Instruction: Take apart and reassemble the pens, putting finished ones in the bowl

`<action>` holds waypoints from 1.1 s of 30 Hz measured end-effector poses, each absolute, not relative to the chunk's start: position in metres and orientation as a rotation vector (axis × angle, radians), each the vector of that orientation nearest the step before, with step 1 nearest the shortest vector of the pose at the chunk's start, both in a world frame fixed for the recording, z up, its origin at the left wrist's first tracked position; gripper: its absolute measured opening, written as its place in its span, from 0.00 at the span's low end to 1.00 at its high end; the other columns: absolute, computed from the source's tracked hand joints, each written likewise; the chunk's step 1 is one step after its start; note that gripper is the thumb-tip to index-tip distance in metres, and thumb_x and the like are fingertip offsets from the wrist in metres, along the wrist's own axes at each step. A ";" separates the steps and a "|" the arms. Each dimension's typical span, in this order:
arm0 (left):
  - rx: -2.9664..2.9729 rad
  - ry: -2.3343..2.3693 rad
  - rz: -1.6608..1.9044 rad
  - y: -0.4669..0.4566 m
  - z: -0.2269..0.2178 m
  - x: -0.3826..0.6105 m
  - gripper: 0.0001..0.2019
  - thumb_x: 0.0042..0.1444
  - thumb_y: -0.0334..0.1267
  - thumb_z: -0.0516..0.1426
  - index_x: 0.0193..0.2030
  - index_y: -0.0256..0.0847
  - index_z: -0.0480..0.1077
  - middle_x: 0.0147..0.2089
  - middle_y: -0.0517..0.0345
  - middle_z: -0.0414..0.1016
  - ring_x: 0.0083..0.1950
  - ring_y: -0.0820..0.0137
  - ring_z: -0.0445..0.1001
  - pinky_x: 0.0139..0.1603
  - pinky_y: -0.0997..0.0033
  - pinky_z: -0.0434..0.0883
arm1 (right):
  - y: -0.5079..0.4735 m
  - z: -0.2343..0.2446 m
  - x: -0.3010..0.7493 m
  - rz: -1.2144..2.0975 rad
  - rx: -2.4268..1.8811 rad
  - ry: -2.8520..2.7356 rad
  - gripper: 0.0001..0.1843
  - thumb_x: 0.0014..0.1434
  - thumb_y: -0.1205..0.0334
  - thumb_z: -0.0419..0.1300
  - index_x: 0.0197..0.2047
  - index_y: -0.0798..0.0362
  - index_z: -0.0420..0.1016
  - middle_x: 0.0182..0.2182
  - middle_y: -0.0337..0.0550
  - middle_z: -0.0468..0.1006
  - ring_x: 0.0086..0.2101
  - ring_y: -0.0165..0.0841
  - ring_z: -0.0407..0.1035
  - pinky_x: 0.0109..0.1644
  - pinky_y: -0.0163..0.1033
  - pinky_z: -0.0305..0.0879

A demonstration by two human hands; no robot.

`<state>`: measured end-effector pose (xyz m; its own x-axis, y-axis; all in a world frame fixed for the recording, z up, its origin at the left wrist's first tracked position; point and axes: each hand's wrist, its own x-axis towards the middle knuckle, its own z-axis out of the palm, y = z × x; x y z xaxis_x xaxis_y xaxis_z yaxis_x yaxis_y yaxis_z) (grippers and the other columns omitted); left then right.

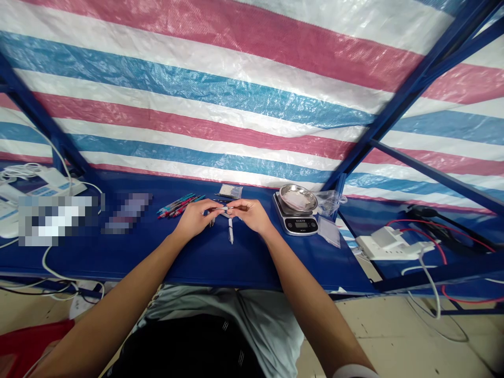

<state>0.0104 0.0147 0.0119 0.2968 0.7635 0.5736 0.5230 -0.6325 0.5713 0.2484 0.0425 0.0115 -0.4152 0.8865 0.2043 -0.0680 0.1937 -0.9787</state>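
Observation:
My left hand point(192, 219) and my right hand point(250, 215) meet above the middle of the blue table point(220, 262), pinching a small white and silver pen part point(224, 209) between their fingertips. Directly below it, a white pen barrel point(230, 232) lies on the table. A bundle of several blue and red pens point(179, 205) lies left of my left hand. A small clear packet point(230, 191) sits just beyond my hands, and a dark slim pen point(224, 198) lies near it.
A digital kitchen scale point(295, 220) with a steel bowl point(298, 198) stands right of my right hand, beside clear plastic bags point(329, 202). A white power strip point(388, 245) with red and black cables sits at right. Blurred items and white cables occupy the left. A striped tarpaulin point(197, 100) rises behind on a blue frame.

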 end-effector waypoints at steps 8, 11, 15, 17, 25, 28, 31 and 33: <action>2.289 1.083 1.360 0.017 0.009 0.010 0.11 0.69 0.48 0.63 0.47 0.45 0.83 0.48 0.50 0.86 0.48 0.60 0.84 0.51 0.59 0.79 | 0.039 0.013 0.246 1.396 -0.822 -1.641 0.26 0.55 0.40 0.75 0.44 0.55 0.86 0.32 0.45 0.86 0.30 0.36 0.81 0.38 0.41 0.80; 2.292 1.079 1.382 0.016 0.011 0.011 0.12 0.69 0.49 0.63 0.47 0.45 0.84 0.47 0.50 0.86 0.48 0.60 0.84 0.52 0.60 0.80 | 0.035 0.015 0.243 1.370 -0.888 -1.705 0.29 0.62 0.34 0.67 0.38 0.55 0.82 0.26 0.43 0.83 0.21 0.31 0.75 0.26 0.35 0.72; 2.297 1.076 1.381 0.014 0.013 0.013 0.12 0.69 0.49 0.63 0.47 0.45 0.84 0.47 0.50 0.87 0.49 0.60 0.85 0.53 0.61 0.79 | 0.031 0.017 0.239 1.294 -1.032 -1.770 0.36 0.69 0.29 0.54 0.29 0.54 0.77 0.20 0.42 0.78 0.16 0.27 0.68 0.21 0.32 0.63; 2.293 1.085 1.388 0.014 0.013 0.013 0.12 0.68 0.49 0.64 0.47 0.45 0.84 0.47 0.50 0.87 0.49 0.60 0.85 0.53 0.61 0.79 | 0.030 0.020 0.240 1.245 -1.065 -1.788 0.38 0.71 0.29 0.51 0.28 0.54 0.77 0.21 0.42 0.78 0.17 0.27 0.68 0.22 0.32 0.63; 2.317 1.069 1.423 0.017 0.009 0.014 0.10 0.69 0.46 0.64 0.47 0.45 0.84 0.46 0.51 0.86 0.49 0.61 0.84 0.53 0.61 0.79 | 0.031 0.022 0.242 1.166 -0.988 -1.839 0.27 0.71 0.35 0.57 0.33 0.50 0.70 0.22 0.35 0.74 0.21 0.28 0.68 0.27 0.33 0.63; 2.352 1.054 1.441 0.016 0.010 0.016 0.09 0.69 0.45 0.63 0.46 0.44 0.84 0.47 0.51 0.86 0.49 0.61 0.84 0.54 0.61 0.79 | 0.033 0.019 0.237 1.179 -1.033 -1.823 0.29 0.72 0.34 0.52 0.33 0.50 0.71 0.18 0.33 0.70 0.19 0.29 0.65 0.26 0.34 0.62; 2.372 1.038 1.458 0.015 0.011 0.018 0.09 0.70 0.44 0.63 0.46 0.44 0.84 0.47 0.50 0.86 0.49 0.62 0.84 0.53 0.62 0.80 | 0.034 0.017 0.236 1.264 -1.048 -1.775 0.32 0.72 0.32 0.51 0.31 0.50 0.70 0.16 0.33 0.67 0.17 0.29 0.63 0.24 0.35 0.60; 2.371 1.034 1.462 0.015 0.012 0.019 0.09 0.70 0.43 0.63 0.46 0.44 0.84 0.47 0.51 0.86 0.48 0.62 0.84 0.52 0.62 0.80 | 0.033 0.017 0.237 1.283 -1.045 -1.755 0.32 0.72 0.31 0.51 0.30 0.50 0.70 0.17 0.33 0.68 0.17 0.29 0.63 0.24 0.35 0.61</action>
